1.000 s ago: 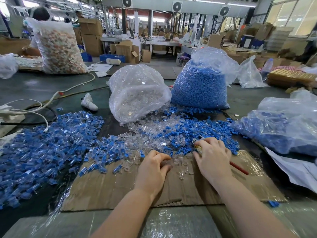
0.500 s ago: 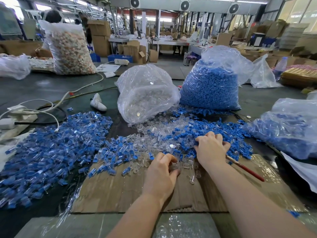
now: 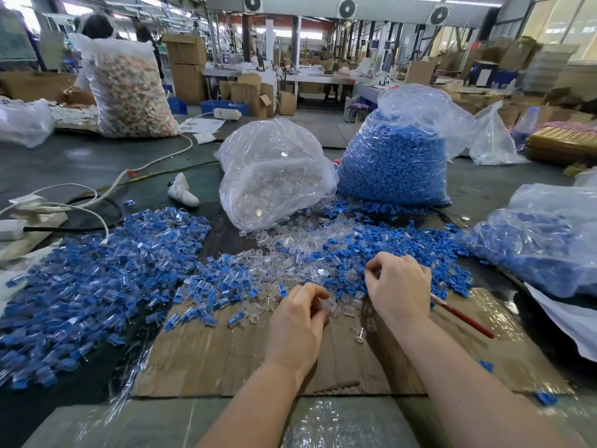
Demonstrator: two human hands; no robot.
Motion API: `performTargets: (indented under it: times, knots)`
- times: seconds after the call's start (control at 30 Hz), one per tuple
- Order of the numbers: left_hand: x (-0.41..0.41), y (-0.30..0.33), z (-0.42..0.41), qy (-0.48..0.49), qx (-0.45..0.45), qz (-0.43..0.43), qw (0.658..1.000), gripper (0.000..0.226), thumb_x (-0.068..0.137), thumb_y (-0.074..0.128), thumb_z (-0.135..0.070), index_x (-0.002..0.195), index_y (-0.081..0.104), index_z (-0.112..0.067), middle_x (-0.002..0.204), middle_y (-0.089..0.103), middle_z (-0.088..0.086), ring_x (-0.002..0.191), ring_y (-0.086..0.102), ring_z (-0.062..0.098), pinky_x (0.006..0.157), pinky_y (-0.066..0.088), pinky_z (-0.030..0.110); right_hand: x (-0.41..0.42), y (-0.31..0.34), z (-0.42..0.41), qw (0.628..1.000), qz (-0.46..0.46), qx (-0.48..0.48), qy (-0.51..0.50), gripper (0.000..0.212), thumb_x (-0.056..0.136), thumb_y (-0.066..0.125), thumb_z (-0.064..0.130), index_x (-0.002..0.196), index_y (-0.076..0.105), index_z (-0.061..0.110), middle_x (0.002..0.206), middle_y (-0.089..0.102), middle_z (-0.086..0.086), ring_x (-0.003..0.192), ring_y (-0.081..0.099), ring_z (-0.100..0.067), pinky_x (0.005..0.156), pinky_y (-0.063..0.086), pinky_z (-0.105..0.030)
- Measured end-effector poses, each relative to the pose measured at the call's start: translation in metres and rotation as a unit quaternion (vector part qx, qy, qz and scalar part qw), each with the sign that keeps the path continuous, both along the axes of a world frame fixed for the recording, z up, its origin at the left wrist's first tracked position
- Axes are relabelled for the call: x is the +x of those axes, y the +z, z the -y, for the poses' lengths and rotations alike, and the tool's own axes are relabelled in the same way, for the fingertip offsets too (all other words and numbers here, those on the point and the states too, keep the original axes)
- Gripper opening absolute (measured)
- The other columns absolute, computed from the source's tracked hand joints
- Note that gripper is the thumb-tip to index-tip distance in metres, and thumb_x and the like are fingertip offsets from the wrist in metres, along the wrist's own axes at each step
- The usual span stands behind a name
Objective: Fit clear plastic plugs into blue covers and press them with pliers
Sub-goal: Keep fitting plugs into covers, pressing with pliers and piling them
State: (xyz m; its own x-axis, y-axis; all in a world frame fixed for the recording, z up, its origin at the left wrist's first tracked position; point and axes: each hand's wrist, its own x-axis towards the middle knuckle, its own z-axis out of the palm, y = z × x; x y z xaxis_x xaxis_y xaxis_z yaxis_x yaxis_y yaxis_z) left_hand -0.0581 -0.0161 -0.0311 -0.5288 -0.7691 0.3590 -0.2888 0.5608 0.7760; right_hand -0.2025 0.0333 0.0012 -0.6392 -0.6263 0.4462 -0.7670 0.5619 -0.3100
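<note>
Both hands, left point(image 3: 295, 321) and right point(image 3: 399, 286), finger clear plugs point(image 3: 284, 253) and blue covers point(image 3: 349, 247) over cardboard point(image 3: 226, 357).

Blue covers point(image 3: 371, 253), clear plugs point(image 3: 277, 263), red pliers handle point(image 3: 465, 318), brown cardboard point(image 3: 226, 350)

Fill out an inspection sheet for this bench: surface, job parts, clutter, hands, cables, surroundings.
Surface: cardboard sheet over a dark table.
Job's things: clear plugs and blue covers loose ahead of the hands; assembled pieces heaped left; bag of clear plugs; bag of blue covers; red-handled tool under the right hand, type unclear.
Clutter: blue-filled bag right; white object.
Hands: left hand pinches a clear piece; right hand curled on the pile, around the tool.
Cables: white cables far left.
Surroundings: cartons, large mixed bag.
</note>
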Motion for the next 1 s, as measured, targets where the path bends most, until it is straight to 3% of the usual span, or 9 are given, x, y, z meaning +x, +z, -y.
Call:
performTargets:
  times: [0.13, 0.27, 0.4, 0.53, 0.7, 1.0]
  knots:
    - [0.001, 0.002, 0.000, 0.000, -0.017, -0.010, 1.000, 0.014, 0.087, 0.062, -0.010, 0.097, 0.062, -0.021, 0.080, 0.049, -0.018, 0.073, 0.048, -0.008, 0.069, 0.035, 0.000, 0.020, -0.008, -0.015, 0.997, 0.039, -0.060, 0.041, 0.007, 0.086, 0.064, 0.020, 0.080, 0.064, 0.016, 0.075, 0.063, 0.003, 0.078, 0.052, -0.016, 0.081, 0.038, -0.034]
    - [0.002, 0.002, 0.001, -0.008, 0.005, -0.024, 1.000, 0.019, 0.086, 0.062, -0.005, 0.099, 0.062, -0.019, 0.083, 0.051, -0.017, 0.080, 0.049, -0.014, 0.071, 0.035, -0.001, 0.039, -0.021, -0.027, 0.990, 0.047, -0.109, 0.078, 0.003, 0.084, 0.067, 0.016, 0.082, 0.065, 0.017, 0.078, 0.064, 0.005, 0.078, 0.055, -0.016, 0.074, 0.037, -0.032]
    - [0.002, 0.002, 0.003, -0.027, 0.074, -0.036, 0.996, 0.027, 0.081, 0.066, 0.000, 0.096, 0.060, -0.022, 0.085, 0.058, -0.013, 0.076, 0.057, -0.003, 0.069, 0.042, 0.003, 0.044, -0.026, -0.031, 0.986, 0.043, -0.135, 0.088, 0.005, 0.082, 0.070, 0.014, 0.081, 0.066, 0.016, 0.078, 0.065, 0.005, 0.078, 0.058, -0.020, 0.078, 0.036, -0.035]
    - [0.000, 0.002, 0.003, -0.019, 0.105, -0.032, 0.994, 0.032, 0.077, 0.071, -0.001, 0.091, 0.057, -0.026, 0.083, 0.060, -0.007, 0.076, 0.057, 0.003, 0.068, 0.045, 0.007, 0.046, -0.028, -0.034, 0.985, 0.053, -0.139, 0.085, 0.005, 0.082, 0.070, 0.016, 0.079, 0.066, 0.016, 0.076, 0.065, 0.005, 0.076, 0.056, -0.020, 0.076, 0.031, -0.034]
    - [-0.001, 0.004, 0.002, -0.004, 0.095, -0.022, 0.995, 0.024, 0.080, 0.070, -0.008, 0.077, 0.057, -0.028, 0.075, 0.060, -0.010, 0.071, 0.056, 0.000, 0.065, 0.042, 0.004, 0.046, -0.029, -0.033, 0.986, 0.056, -0.134, 0.084, 0.008, 0.084, 0.068, 0.021, 0.078, 0.064, 0.017, 0.075, 0.062, 0.006, 0.075, 0.054, -0.018, 0.074, 0.027, -0.031]
    - [0.002, 0.004, 0.003, 0.002, 0.100, -0.024, 0.995, 0.021, 0.089, 0.059, -0.013, 0.082, 0.056, -0.033, 0.079, 0.064, -0.009, 0.073, 0.060, -0.001, 0.066, 0.042, 0.003, 0.048, -0.029, -0.033, 0.987, 0.047, -0.119, 0.096, 0.011, 0.085, 0.067, 0.019, 0.076, 0.062, 0.017, 0.074, 0.061, 0.005, 0.073, 0.055, -0.019, 0.073, 0.034, -0.035]
